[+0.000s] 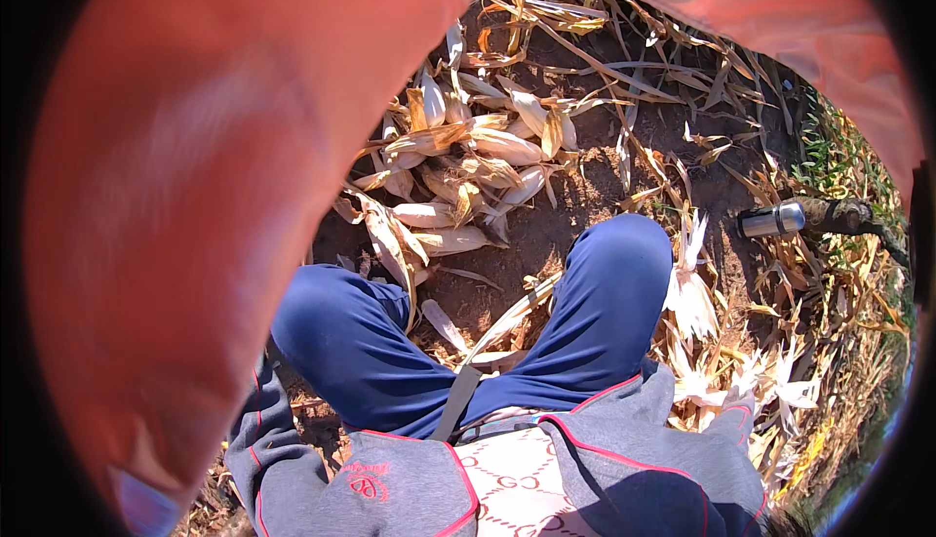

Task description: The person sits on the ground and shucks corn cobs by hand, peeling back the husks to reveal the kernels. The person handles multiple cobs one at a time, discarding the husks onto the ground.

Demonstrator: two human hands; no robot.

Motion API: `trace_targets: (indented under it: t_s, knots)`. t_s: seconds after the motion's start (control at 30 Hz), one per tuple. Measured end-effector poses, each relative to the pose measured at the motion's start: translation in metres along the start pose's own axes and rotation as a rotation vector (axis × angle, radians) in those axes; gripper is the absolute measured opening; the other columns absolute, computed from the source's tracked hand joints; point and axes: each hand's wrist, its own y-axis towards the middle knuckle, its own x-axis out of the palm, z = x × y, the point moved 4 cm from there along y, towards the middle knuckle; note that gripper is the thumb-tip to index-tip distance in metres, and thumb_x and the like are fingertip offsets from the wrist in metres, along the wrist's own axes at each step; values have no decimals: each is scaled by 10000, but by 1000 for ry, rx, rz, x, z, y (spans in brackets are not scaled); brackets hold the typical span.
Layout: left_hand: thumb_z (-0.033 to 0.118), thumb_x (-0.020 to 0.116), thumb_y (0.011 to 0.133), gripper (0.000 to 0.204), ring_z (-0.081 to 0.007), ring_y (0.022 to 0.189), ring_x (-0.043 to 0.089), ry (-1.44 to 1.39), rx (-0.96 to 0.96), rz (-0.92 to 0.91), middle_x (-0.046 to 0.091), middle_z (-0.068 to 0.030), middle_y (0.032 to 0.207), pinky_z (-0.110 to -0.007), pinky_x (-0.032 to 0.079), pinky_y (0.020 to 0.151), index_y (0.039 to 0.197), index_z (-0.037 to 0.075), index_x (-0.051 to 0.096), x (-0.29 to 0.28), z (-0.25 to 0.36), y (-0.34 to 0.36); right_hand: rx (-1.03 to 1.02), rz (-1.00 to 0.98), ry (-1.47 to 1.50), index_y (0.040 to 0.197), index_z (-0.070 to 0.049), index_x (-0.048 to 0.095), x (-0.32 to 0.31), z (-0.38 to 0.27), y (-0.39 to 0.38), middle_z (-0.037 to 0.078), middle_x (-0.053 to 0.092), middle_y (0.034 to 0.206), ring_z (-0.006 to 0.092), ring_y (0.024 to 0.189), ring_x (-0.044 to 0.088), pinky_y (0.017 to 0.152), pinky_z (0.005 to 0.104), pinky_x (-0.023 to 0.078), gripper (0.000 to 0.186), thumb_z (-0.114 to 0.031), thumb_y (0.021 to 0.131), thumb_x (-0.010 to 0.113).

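Neither my left hand nor my right hand shows. My left sleeve point(283, 449), grey with red piping, runs down at the lower left, partly behind an orange-red sheet point(195, 176). The sheet hangs very close, blurred, across the left side and top. My right sleeve point(726, 449) is at the lower right; its hand is out of sight. Between and beyond my bent knees in blue trousers lies a pile of corn ears in dry husks point(468, 157). A grey strap-like strip point(455, 403) lies between my thighs.
Opened pale husks point(692, 293) lie beside my right knee. Farther right is a silver metal cylinder point(770, 220), with a dark, gnarled stick-like thing point(843, 215) against it. Dry stalks and leaves point(673, 74) cover the brown soil at the back; green plants point(848, 152) stand at the right.
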Motion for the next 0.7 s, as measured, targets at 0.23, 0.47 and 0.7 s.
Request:
trace_targets:
  t_s: [0.23,0.47,0.7]
  knots:
    - [336,701,824,288,-158,622,585,-82,-500,536,601,-32,783,-275,485,516,950,106,582,-347,-197,-37,-27,-702,-311,871,-88,545,263,37,-93,41,580,737,141,586,565,509,266,508,162,-243,886,589]
    - [312,652,869,311,-204,804,610,-377,-182,935,603,-81,927,-320,531,656,1026,51,591,-417,-153,-79,-355,-1452,-737,1010,-56,583,548,82,-385,52,595,779,100,572,576,522,242,506,153,-154,896,615]
    - [168,567,929,275,-229,971,629,-450,319,213,638,-115,1078,-362,531,834,1159,16,574,-86,93,-62,-845,-1557,-1699,1128,-70,626,556,259,-516,151,664,1058,257,940,648,833,352,512,445,-305,757,691]
